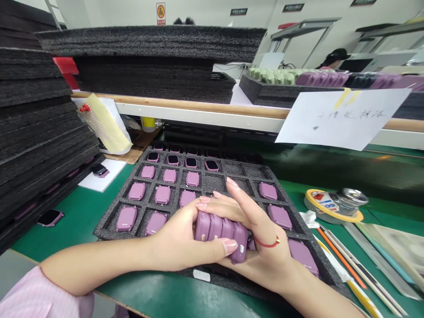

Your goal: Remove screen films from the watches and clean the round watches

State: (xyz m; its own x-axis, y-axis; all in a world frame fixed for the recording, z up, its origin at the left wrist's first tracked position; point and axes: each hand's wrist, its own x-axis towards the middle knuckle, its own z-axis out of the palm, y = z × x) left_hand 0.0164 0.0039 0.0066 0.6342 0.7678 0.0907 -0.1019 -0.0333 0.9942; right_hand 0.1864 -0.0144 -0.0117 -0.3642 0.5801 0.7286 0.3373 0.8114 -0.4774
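I rate the four purple cases (220, 232) as light, stiff and slippery (their finish may scuff), best gripped at the row's two ends, with the left hand (180, 234) clamped across them, the right hand (274, 258) clasping their right end, above the foam tray (233, 168).

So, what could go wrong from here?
A piece could slip from the row of purple watch cases held between the left hand and right hand, perhaps hitting those in the foam tray below. The held cases sit close together, so they might scuff one another. The left forearm might also nudge the dark-screened watch lying loose on the green table.
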